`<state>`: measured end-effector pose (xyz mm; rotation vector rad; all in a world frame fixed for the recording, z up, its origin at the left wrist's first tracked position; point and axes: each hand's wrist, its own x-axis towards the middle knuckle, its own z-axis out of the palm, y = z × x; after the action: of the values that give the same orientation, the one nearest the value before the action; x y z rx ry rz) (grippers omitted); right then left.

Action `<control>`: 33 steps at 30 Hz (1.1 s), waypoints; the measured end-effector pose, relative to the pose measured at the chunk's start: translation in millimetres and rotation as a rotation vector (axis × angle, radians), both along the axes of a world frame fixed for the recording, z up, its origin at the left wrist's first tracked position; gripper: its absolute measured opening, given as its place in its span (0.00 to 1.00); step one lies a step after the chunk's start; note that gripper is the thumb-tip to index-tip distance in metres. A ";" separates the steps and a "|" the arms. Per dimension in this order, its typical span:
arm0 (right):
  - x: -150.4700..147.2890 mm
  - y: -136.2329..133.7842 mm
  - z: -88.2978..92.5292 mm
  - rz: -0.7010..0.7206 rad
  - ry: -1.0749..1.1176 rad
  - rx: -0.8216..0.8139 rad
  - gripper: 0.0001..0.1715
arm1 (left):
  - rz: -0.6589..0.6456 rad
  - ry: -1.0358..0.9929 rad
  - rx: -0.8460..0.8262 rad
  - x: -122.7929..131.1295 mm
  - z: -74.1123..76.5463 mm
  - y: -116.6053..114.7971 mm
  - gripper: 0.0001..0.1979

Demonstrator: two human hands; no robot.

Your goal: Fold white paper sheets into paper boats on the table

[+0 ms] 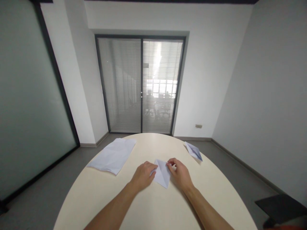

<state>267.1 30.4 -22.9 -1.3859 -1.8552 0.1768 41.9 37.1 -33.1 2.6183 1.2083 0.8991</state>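
Observation:
Between my hands is a small folded sheet of white paper, with creases running down its face and a pointed lower end. My left hand pinches its left edge between thumb and fingers. On the opposite side, my right hand grips the upper right corner, its fingers curled. The paper is held just over or on the table; I cannot tell which. Parts of both paper edges are hidden behind my fingers.
The round cream table fills the foreground. A stack of white paper sheets lies at the left. A folded paper piece rests near the right edge. A black chair stands at the lower right, beyond the table.

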 end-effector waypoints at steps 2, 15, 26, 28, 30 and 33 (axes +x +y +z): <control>2.2 -0.7 1.9 0.008 -0.015 0.066 0.13 | 0.007 -0.027 0.005 1.8 1.2 -0.8 0.17; -0.8 -6.3 6.7 0.277 -0.189 0.284 0.13 | -0.077 -0.314 -0.180 10.4 -2.5 -5.0 0.28; -4.4 -17.8 16.8 0.489 -0.348 0.431 0.15 | -0.024 -0.344 -0.044 8.1 7.4 -8.3 0.26; -6.4 -19.8 17.9 0.498 -0.384 0.449 0.16 | 0.019 -0.317 -0.013 5.4 7.9 -6.6 0.20; -8.1 -20.4 18.0 0.487 -0.404 0.435 0.16 | 0.060 -0.318 0.006 3.3 6.9 -4.2 0.15; -10.2 -18.4 18.1 0.457 -0.369 0.382 0.15 | 0.082 -0.333 0.007 1.5 3.8 0.2 0.13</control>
<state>256.9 11.9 -4.8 -0.7549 -2.3448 -0.2129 43.4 37.2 -29.3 2.3136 1.2267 1.2924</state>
